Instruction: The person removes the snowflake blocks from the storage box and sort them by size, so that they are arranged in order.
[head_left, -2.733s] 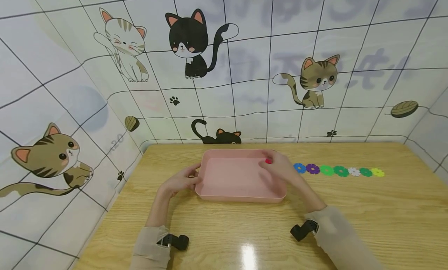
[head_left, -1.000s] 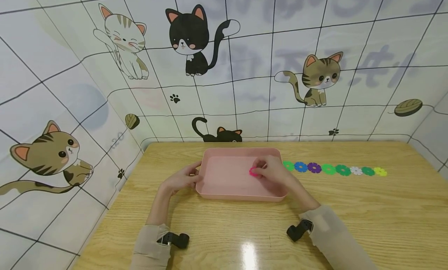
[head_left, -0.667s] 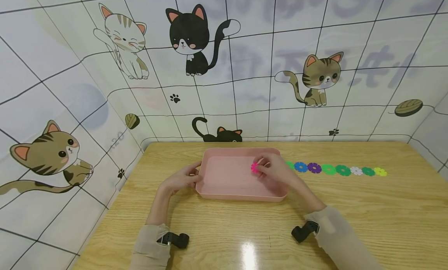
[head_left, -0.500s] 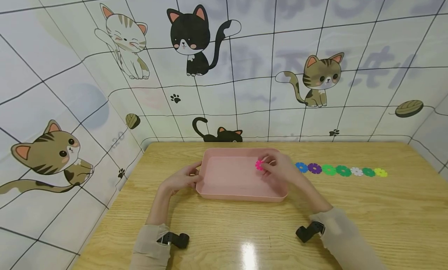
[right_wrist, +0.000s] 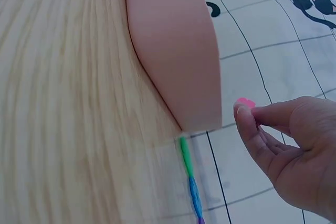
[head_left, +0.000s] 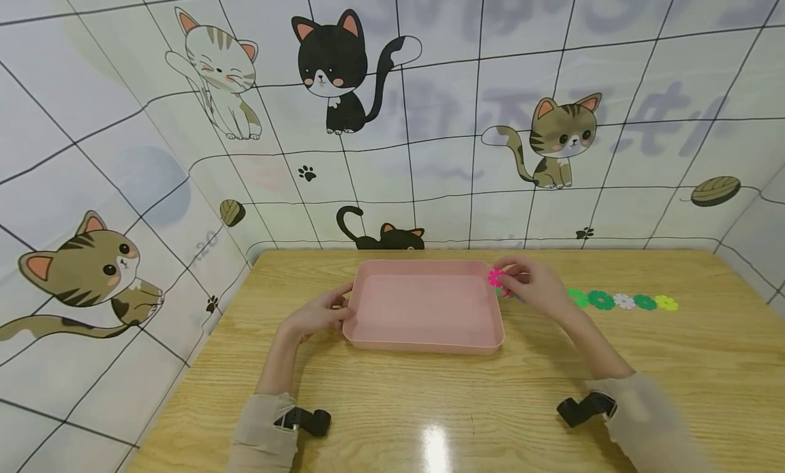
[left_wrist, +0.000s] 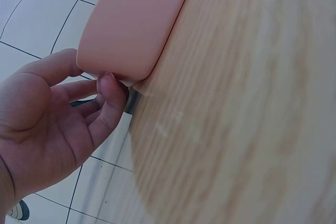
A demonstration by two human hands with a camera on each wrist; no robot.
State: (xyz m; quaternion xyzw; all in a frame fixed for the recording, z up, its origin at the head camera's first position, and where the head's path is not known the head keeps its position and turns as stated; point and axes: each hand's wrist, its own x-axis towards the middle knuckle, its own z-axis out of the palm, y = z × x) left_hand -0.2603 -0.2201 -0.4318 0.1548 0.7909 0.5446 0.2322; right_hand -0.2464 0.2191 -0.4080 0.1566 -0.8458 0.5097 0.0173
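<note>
In the head view, a pink snowflake building disc is pinched between the thumb and fingertips of my right hand, just above the tray's right rim. The right wrist view shows the same pink disc at the fingertips, clear of the tray wall. My left hand holds the left end of the pink rectangular tray. Up close, my left hand has bent fingers against the corner of the tray. Inside the tray, only the bare bottom shows.
A row of snowflake discs runs right from the tray, including a green one, a white one and a yellow one. My right hand covers part of it. Behind the wooden table stands a cat-print wall.
My right hand picked the pink disc from inside the tray, lifted it and carried it right to the rim. My left hand stays at the tray's left end.
</note>
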